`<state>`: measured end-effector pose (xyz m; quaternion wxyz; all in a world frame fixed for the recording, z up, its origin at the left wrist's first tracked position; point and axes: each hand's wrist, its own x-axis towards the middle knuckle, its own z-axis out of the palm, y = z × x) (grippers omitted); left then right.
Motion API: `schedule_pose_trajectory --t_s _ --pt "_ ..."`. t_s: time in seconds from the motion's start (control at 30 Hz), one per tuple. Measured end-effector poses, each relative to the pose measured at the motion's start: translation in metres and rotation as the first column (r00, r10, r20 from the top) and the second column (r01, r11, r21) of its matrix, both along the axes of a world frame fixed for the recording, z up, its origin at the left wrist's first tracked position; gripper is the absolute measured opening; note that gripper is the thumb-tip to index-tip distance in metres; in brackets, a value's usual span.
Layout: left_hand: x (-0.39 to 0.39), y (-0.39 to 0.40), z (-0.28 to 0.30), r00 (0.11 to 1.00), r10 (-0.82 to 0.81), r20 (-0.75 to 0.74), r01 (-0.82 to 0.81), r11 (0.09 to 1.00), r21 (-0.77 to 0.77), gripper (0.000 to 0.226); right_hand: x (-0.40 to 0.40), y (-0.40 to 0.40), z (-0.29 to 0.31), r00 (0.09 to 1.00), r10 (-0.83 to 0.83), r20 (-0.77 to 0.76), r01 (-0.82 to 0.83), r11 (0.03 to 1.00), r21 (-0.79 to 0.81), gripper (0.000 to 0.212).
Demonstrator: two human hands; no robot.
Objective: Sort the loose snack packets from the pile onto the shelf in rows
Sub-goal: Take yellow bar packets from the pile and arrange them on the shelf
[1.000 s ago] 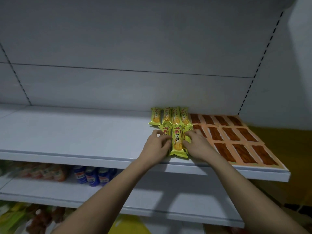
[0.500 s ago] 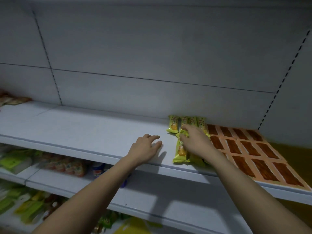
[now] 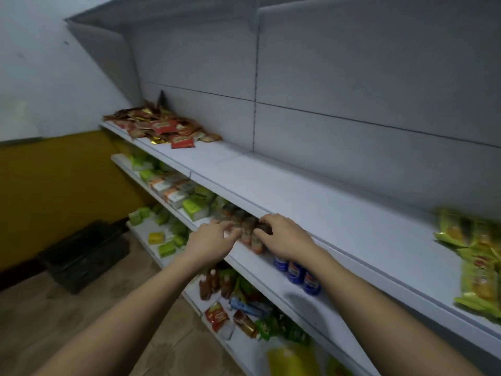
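Swinging left since a second ago, the head view now carries the yellow packets point(image 3: 477, 267), laid in rows, to the right end of the shelf point(image 3: 311, 202). The left hand point(image 3: 210, 240) and right hand point(image 3: 284, 237), both off those packets, hang empty with loosely curled fingers. The loose pile point(image 3: 162, 127) lies at the far left end, so a fresh pickup appears next.

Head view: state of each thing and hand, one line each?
left hand: empty, fingers relaxed, in front of the shelf edge
right hand: empty, fingers loosely curled, at the shelf edge
pile of loose packets: jumbled, unsorted, far left on the shelf
yellow packets: laid flat in rows at right
shelf: bare between pile and rows
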<state>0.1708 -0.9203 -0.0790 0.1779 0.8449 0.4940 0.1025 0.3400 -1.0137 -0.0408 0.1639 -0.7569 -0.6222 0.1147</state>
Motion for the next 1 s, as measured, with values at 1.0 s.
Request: schedule_pose_trajectory --t_s 1.0 --pt "-0.110 0.373 0.104 0.895 0.445 -0.003 -0.442 0.889 0.124 0.053 -0.093 0.456 0.069 0.925 0.379 0.029 -0.380 0.922 0.068 0.053"
